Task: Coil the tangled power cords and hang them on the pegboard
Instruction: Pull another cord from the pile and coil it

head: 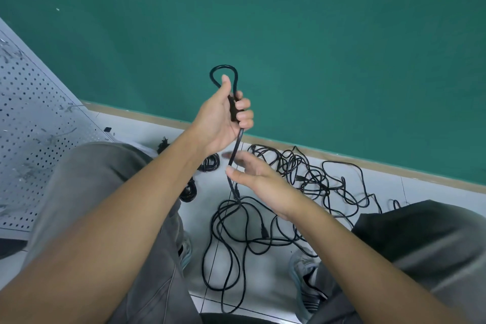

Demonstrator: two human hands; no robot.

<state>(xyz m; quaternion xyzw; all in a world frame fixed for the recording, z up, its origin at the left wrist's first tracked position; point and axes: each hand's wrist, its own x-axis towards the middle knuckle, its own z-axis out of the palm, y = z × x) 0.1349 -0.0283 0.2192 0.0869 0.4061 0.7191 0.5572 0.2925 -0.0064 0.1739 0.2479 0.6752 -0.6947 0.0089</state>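
A green wall (289,21) is filling the upper view, with a white tiled floor (271,279) running along its foot, and the pegboard (34,102) is leaning at the left edge with its hooks showing no cords hung on them. The person is crouching over the floor, grey-trousered knees to either side. Most of the work is still lying ahead: a big tangle (310,179) of black cords is sprawling over the tiles to the right and front, loops crossing each other. Two small coils (210,163) are sitting near the left knee, seemingly already wound, though not yet hung. One cord (236,144) is being started now; its free length is trailing down from the raised hand into the tangle below. The left hand (221,116) is gripping that cord near its plug end, fingers curled round it, with a first small loop (223,76) standing up above the thumb. The right hand (252,173) is hovering just below, fingers loosely spread, touching or nearly touching the hanging cord without closing on it. By this reckoning the task is in an early-to-middle stage, with winding, untangling and all the hanging left.
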